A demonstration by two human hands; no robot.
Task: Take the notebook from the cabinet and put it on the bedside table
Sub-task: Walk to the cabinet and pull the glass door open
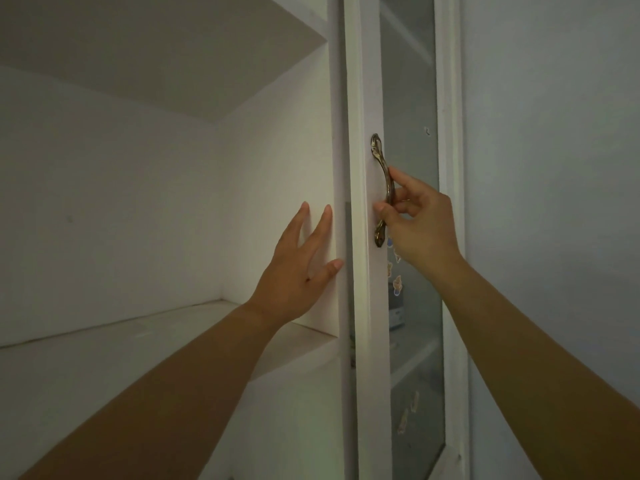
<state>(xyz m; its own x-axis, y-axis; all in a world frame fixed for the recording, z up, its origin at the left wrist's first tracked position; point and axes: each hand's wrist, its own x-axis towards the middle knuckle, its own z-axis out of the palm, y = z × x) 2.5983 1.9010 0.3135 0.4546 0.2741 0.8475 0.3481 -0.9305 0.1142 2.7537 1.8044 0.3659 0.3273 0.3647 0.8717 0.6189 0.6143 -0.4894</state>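
Two bare forearms were seen reaching up and forward from the lower edge of the view. The left hand [300, 263] was held wide, fingers spread and flat, laid against the white side panel [313, 168] at the front edge of the open cabinet bay, with nothing gripped. The right hand [417, 225] was closed around the lower half of the brass door handle [382, 190], thumb on the near side and fingers curled behind it. The handle was mounted upright on the white stile of the glass cabinet door [367, 306], whose long axis ran vertically. Just beyond the left hand, a white shelf [121, 358] was seen bare in the open bay, with another shelf above it. Behind the glass pane [412, 98], to the right of the handle and below the right hand, small stickers and a dim grey boxy item [396, 308] on an inner shelf could be made out. The notebook could not be identified anywhere, so its position and direction could not be told.
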